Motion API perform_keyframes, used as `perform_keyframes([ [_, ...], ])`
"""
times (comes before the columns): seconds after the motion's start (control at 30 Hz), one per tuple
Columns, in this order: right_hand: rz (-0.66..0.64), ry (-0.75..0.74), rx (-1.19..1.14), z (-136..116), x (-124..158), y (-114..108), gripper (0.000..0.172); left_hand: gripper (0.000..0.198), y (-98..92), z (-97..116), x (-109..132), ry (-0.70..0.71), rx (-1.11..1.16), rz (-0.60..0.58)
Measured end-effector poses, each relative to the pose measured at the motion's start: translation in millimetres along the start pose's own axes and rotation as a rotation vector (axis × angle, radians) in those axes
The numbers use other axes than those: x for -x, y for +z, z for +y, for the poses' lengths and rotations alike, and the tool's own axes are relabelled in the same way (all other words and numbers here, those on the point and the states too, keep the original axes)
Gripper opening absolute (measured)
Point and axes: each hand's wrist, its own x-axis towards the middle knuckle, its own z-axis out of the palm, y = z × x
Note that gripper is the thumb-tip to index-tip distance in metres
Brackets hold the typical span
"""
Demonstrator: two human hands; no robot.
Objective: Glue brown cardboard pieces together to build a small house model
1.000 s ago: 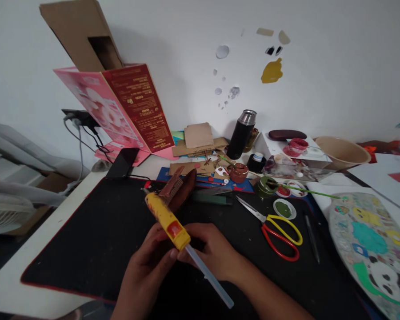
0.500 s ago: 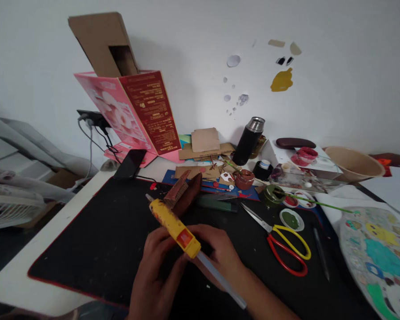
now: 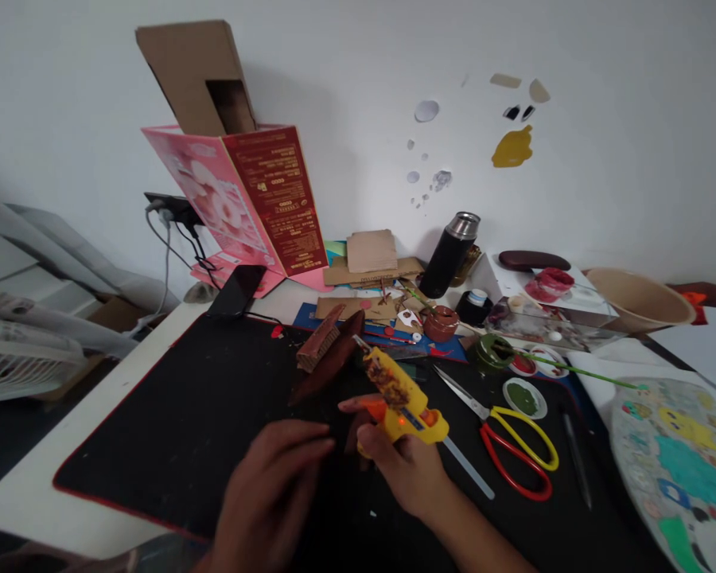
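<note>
My right hand (image 3: 414,469) is wrapped round the handle of a yellow glue gun (image 3: 397,390), with its nozzle pointing up and to the left. A translucent glue stick (image 3: 468,468) juts from the gun's back end. Beside it, my left hand (image 3: 271,477) is a little blurred, its fingers stretched out and nothing visible in them. Beyond the hands, a brown-painted corrugated cardboard piece (image 3: 321,341) rests against a darker brown curved piece (image 3: 334,368) on the black mat (image 3: 173,422). The gun's tip is close to the right side of that darker piece.
Scissors (image 3: 495,426) with yellow and red handles and a dark pen (image 3: 576,458) lie to the right. Behind them stand a green paint jar (image 3: 490,352), a brown paint jar (image 3: 441,325) and a black thermos (image 3: 449,255). A phone (image 3: 237,288) lies at the back left.
The glue gun has moved right and turned onto its side, now gripped by the handle in my right hand. My left hand has come away from it.
</note>
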Motion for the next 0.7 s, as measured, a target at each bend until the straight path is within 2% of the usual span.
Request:
perform_keyframes([
  [0.07, -0.022, 0.024, -0.077, -1, -1, 0, 0.05, 0.026, -12.8, -14, -11, -0.139, -0.095, 0.104],
  [0.13, -0.029, 0.03, -0.103, -3, -1, 2, 0.052, 0.032, -21.5, -28, -27, -0.238, -0.181, 0.182],
  [0.27, -0.017, 0.055, -0.083, -7, -2, 4, 0.053, 0.048, -23.8, -53, -56, -0.175, -0.22, 0.091],
  [0.37, 0.015, 0.057, -0.072, -8, -2, 3, 0.053, 0.057, -21.9, -63, -65, -0.118, -0.284, 0.029],
  [0.43, 0.028, 0.064, -0.074, -7, -2, 2, 0.053, 0.055, -24.1, -64, -66, -0.12, -0.328, 0.012],
  [0.6, 0.002, 0.054, 0.004, -6, 0, 2, 0.048, 0.019, -37.0, -41, -57, -0.116, -0.34, 0.113],
  [0.63, -0.008, 0.039, 0.041, -7, 0, 2, 0.046, 0.016, -37.5, -35, -55, -0.079, -0.328, 0.088],
  [0.7, -0.022, 0.002, 0.119, -8, 1, 2, 0.041, 0.02, -34.1, -28, -52, 0.008, -0.288, 0.011],
])
